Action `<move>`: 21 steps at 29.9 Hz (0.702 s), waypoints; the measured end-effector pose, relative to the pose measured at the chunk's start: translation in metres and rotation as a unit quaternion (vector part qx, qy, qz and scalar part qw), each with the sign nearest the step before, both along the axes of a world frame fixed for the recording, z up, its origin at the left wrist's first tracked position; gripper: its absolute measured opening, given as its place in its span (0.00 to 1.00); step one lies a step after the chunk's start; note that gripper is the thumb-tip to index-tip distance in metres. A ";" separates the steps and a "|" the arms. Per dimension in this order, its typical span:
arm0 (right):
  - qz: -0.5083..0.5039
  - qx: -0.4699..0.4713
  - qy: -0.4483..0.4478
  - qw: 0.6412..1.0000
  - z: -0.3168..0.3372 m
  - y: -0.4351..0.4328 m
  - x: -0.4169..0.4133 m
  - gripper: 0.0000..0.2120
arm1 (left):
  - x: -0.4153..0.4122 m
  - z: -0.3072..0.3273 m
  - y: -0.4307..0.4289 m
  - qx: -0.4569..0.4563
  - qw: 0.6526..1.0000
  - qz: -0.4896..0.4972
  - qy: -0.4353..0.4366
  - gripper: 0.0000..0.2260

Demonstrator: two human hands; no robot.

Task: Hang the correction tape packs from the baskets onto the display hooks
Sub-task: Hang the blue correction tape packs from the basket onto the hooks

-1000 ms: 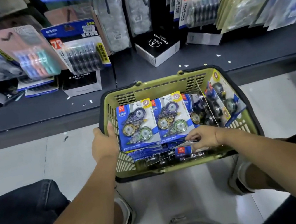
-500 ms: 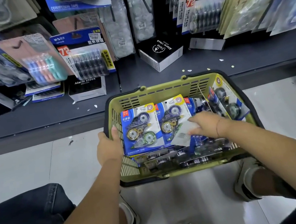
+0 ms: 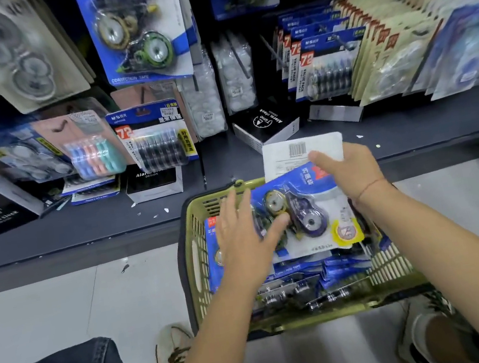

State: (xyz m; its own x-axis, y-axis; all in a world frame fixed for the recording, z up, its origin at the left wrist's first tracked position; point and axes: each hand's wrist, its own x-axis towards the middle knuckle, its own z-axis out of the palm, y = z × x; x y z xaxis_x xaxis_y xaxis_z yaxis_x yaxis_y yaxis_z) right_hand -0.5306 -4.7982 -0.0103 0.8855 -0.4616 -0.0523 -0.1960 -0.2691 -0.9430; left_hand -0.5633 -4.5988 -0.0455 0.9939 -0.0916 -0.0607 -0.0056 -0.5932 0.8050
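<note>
A green basket (image 3: 193, 251) full of blue packs sits on the floor before a dark shelf (image 3: 83, 234). The right hand (image 3: 353, 175) pinches a correction tape pack (image 3: 306, 217) by its top, thumb in front, raised over the basket's far edge. A white barcoded card (image 3: 284, 155) behind it may be a second pack. The left hand (image 3: 241, 240), fingers spread flat, touches the pack's left edge.
</note>
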 end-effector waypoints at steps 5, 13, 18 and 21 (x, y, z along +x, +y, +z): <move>-0.087 0.196 0.032 0.976 -0.010 -0.007 0.003 0.09 | -0.021 0.002 -0.002 -0.324 0.893 0.246 0.191 0.45; 0.141 0.095 0.075 0.983 0.002 0.008 -0.007 0.01 | 0.004 0.005 0.020 0.130 0.990 -0.029 0.050 0.42; 0.166 0.095 0.123 0.974 0.003 0.013 -0.013 0.08 | -0.008 -0.006 0.024 0.004 0.960 -0.129 0.249 0.21; 0.077 0.167 0.087 0.979 0.010 0.008 -0.012 0.01 | -0.008 -0.009 0.033 -0.011 0.936 -0.179 0.303 0.12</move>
State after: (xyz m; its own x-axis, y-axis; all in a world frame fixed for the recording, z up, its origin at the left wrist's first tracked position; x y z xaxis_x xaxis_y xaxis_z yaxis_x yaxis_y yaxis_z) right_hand -0.5426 -4.7898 -0.0006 0.9078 -0.2539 -0.3338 -0.3427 0.0098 -0.9394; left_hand -0.5710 -4.5662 -0.0543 0.6840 -0.4193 -0.5970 0.2605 -0.6240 0.7367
